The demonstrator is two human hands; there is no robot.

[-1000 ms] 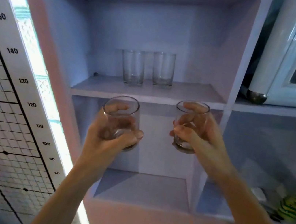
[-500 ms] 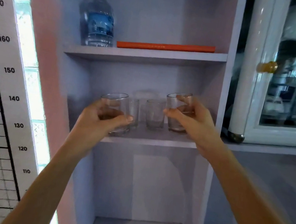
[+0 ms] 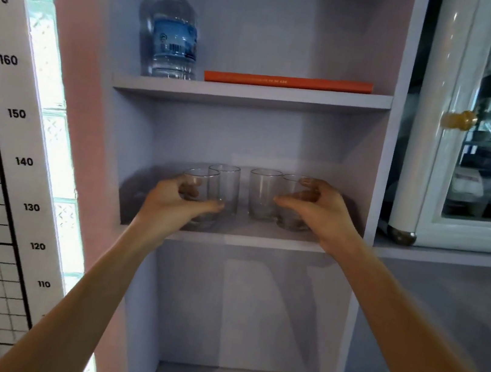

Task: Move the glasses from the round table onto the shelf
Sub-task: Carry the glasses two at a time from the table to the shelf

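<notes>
1. Placing step, pretty much at the end of it: both hands are inside the middle shelf (image 3: 261, 240) compartment, each wrapped around a short clear tumbler.
2. The left hand (image 3: 171, 203) is clamped on the left tumbler (image 3: 200, 193), thumb across the front, fingers round the back. The base looks down on the board near the front edge, though I can't tell for sure that it's fully seated.
3. The right hand (image 3: 313, 210) grips the right tumbler (image 3: 294, 202) from the side, fingers over its rim. That one sits further back, close to the right wall.
4. Between them stand two more clear glasses, one (image 3: 226, 187) just behind the left tumbler and one (image 3: 263, 193) right beside the right tumbler (tight spacing, so easy to clink).
5. Next move, I'd guess: let go gently and pull both hands straight back without nudging the neighbours.
6. The shelf above holds a water bottle (image 3: 172, 34) and a flat orange book (image 3: 288, 81). The compartment below looks bare.
</notes>
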